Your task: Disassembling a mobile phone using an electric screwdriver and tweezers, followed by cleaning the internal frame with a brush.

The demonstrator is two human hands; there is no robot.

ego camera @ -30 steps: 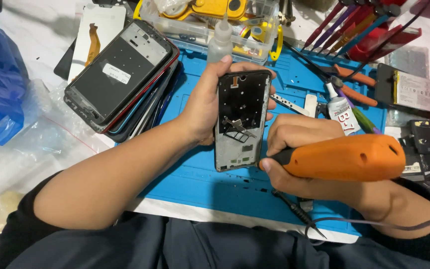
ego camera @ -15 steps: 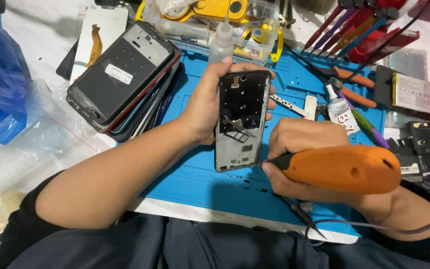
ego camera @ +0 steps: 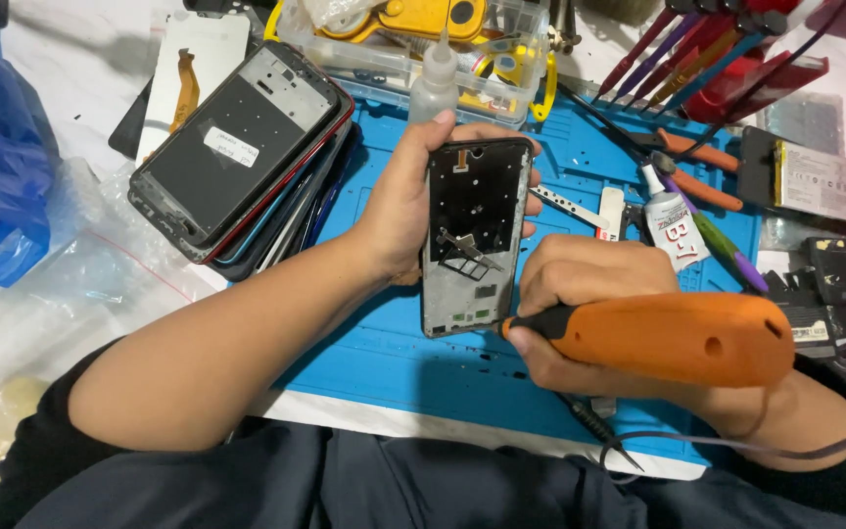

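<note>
Phone frame [ego camera: 472,235] gripped in left hand [ego camera: 405,211]; right hand [ego camera: 589,294] clenches orange tool [ego camera: 678,338]; frame stack [ego camera: 242,147] left, glue tube [ego camera: 673,227] right.

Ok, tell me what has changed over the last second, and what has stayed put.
The right hand has tilted the orange electric screwdriver: its rear end dropped and its tip swung left, up to the lower right edge of the phone frame. Nothing was picked up or let go. The left hand still holds the frame upright over the blue mat; the stack of phone frames has not moved.
</note>
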